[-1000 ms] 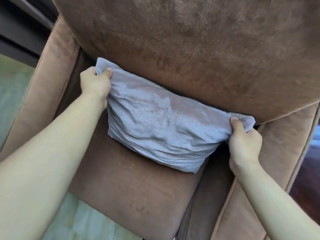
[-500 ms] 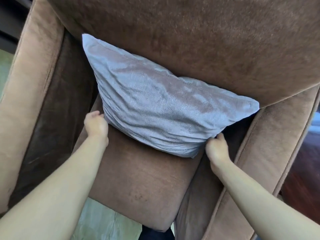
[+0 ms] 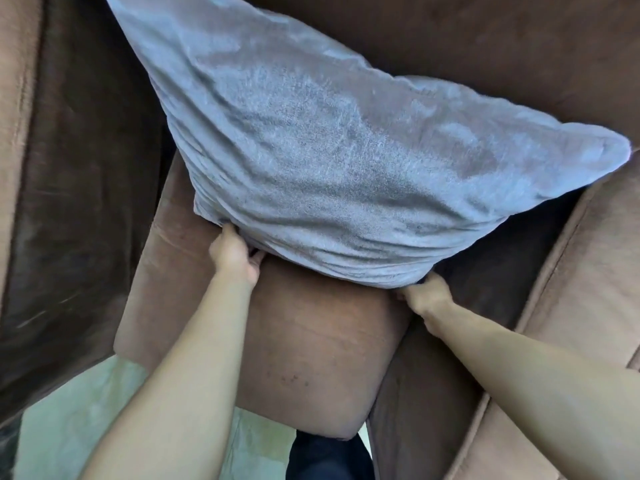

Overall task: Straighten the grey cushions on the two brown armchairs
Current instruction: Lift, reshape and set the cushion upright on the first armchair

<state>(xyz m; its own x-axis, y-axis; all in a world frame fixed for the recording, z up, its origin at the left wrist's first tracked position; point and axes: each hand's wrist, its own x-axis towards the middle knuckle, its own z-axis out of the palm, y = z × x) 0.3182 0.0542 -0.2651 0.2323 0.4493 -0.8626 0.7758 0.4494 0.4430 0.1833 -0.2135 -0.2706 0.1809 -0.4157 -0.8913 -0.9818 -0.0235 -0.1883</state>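
A large grey cushion (image 3: 329, 157) stands on its lower edge against the backrest of a brown armchair (image 3: 311, 344). Its top left corner runs out of the frame; its right corner points toward the right armrest. My left hand (image 3: 235, 254) grips the cushion's lower left edge, fingers curled under the fabric. At the lower right corner my right hand (image 3: 426, 296) holds the cushion, its fingers hidden beneath it. Both forearms reach in from the bottom of the view.
The left armrest (image 3: 69, 202) and the right armrest (image 3: 571, 306) close in the seat on both sides. Pale green floor (image 3: 69, 427) shows in front of the seat, and a dark trouser leg (image 3: 325, 459) is below the seat's front edge.
Both hands left the cushion's top corners, moved down and now grip its bottom edge. The cushion now stands taller against the backrest, and the view has come closer.
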